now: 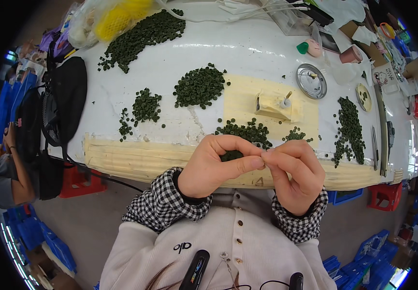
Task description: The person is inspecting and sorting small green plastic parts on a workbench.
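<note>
**Remote:** I'm looking down at my two hands held together just over the near edge of the table (267, 53). My left hand (213, 166) is curled, thumb stretched across to meet the fingertips of my right hand (293, 174). Both pinch at the same spot, but whatever sits between them is too small for me to make out.

**Desk:** Closed on a part, then?

**Remote:** I can't tell. The fingers are pressed together as if on something tiny; the piece itself is hidden. Right behind my knuckles, on the table, lies a heap of small dark green rings (245, 133), partly covered by my left hand.

**Desk:** What else is around?

**Remote:** More green piles: one (200, 87) further back at the centre, a smaller one (146, 106) to its left, a long one (141, 34) at the far left, and a strip (350, 128) on the right. A tan block with a little white cap (272, 104) stands on a yellow taped patch beyond the near heap. A round metal lid (311, 80) lies to its right. A black bag (68, 96) hangs off the table's left end, and another person (6, 169) sits beside it.
</note>
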Tool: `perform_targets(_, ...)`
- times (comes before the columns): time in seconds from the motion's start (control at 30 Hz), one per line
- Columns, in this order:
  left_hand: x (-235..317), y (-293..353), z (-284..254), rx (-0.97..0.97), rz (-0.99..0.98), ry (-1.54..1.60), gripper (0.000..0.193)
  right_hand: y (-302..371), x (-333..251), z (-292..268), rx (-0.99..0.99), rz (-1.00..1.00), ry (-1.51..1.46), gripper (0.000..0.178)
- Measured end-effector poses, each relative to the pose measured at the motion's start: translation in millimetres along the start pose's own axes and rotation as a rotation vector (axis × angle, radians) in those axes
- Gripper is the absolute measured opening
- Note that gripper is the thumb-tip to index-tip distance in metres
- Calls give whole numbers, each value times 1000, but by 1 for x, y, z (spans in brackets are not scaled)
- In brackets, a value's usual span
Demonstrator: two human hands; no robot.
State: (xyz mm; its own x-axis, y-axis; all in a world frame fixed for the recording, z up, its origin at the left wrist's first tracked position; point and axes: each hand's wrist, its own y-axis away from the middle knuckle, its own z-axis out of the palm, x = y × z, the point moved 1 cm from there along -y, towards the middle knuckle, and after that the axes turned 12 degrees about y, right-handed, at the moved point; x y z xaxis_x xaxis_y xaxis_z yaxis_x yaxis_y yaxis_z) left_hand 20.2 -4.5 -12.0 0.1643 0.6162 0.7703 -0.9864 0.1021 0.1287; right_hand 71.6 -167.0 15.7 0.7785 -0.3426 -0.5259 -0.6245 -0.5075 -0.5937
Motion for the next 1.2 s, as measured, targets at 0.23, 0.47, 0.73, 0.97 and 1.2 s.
perform_targets(0.23,2,0,0,-26,-53,57,12,-1,2,-3,-58,54,-65,23)
perform_targets(0.47,-1,1,0,4,-22,53,14,6,3,3,-15,242,-249,17)
perform_targets(0.73,1,1,1,32,82,-163,13,6,3,7,13,254,-220,15)
perform_targets(0.97,1,1,1,43,125,-199,12,8,2,9,16,320,-315,17)
perform_targets(1.2,2,3,1,59,160,-258,11,11,0,11,3,478,-495,18)
